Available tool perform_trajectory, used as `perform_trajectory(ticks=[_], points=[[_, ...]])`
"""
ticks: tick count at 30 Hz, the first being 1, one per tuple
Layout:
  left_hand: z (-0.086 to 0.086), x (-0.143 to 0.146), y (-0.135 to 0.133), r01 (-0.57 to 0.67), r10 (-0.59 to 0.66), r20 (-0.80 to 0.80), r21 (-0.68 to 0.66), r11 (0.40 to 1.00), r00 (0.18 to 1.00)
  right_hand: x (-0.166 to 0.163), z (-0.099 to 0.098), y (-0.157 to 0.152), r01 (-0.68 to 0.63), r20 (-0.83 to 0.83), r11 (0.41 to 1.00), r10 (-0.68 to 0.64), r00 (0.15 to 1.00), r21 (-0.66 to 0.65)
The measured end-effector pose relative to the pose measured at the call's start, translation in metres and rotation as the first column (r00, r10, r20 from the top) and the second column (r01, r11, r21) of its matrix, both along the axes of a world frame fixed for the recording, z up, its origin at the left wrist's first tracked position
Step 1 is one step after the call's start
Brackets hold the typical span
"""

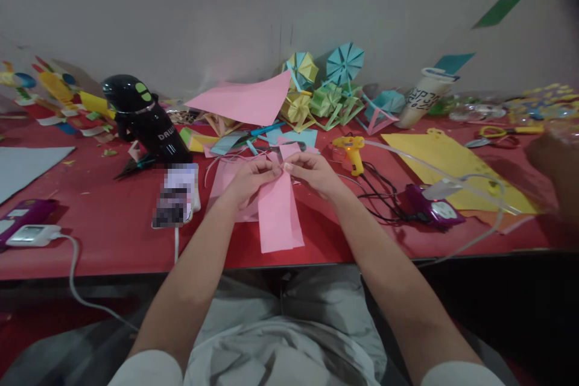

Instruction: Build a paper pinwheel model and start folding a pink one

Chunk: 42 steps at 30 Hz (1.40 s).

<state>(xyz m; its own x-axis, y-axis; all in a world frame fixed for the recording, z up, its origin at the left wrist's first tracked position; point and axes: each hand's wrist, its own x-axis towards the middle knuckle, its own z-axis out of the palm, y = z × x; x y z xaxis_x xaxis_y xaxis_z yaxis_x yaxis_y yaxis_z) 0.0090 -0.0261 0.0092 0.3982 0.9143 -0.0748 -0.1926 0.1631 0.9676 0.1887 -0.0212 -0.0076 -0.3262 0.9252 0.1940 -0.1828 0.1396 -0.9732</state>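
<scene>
A pink paper strip (279, 217) hangs from my fingers toward the table's front edge, and a short part of it shows above them. My left hand (251, 181) pinches it from the left with thumb and fingers. From the other side my right hand (313, 172) pinches the same strip, its thumb close to the left thumb. The exact fold between the fingertips is hidden. Under and behind my left hand lies a flat pink paper sheet (221, 184) on the red tabletop (316, 238).
A yellow glue gun (351, 154) lies right of my hands, its black cord by a purple power strip (434, 205). A phone (177, 196) and black bottle (149, 120) are left. Folded paper lanterns (328, 99) stand behind. Scissors (493, 140) lie right, near a person's blurred arm (554, 169).
</scene>
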Motion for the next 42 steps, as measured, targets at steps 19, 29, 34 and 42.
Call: perform_trajectory(ticks=[19,29,34,42], points=[[-0.012,0.000,0.009,-0.137,0.226,-0.237,0.339,0.931,0.945,-0.001,0.005,0.000,0.092,0.141,0.994,-0.083,0.987,-0.059],[-0.009,0.001,0.006,-0.139,0.257,-0.276,0.384,0.913,0.926,-0.001,0.002,0.001,0.111,0.160,0.993,-0.101,0.982,-0.050],[-0.010,0.003,0.007,-0.158,0.281,-0.262,0.407,0.900,0.923,0.000,0.001,0.002,0.136,0.148,0.989,-0.126,0.981,-0.057],[-0.019,0.001,0.017,-0.315,0.319,-0.036,0.083,0.945,0.947,0.005,-0.001,0.007,0.264,0.134,0.963,-0.269,0.954,0.053]])
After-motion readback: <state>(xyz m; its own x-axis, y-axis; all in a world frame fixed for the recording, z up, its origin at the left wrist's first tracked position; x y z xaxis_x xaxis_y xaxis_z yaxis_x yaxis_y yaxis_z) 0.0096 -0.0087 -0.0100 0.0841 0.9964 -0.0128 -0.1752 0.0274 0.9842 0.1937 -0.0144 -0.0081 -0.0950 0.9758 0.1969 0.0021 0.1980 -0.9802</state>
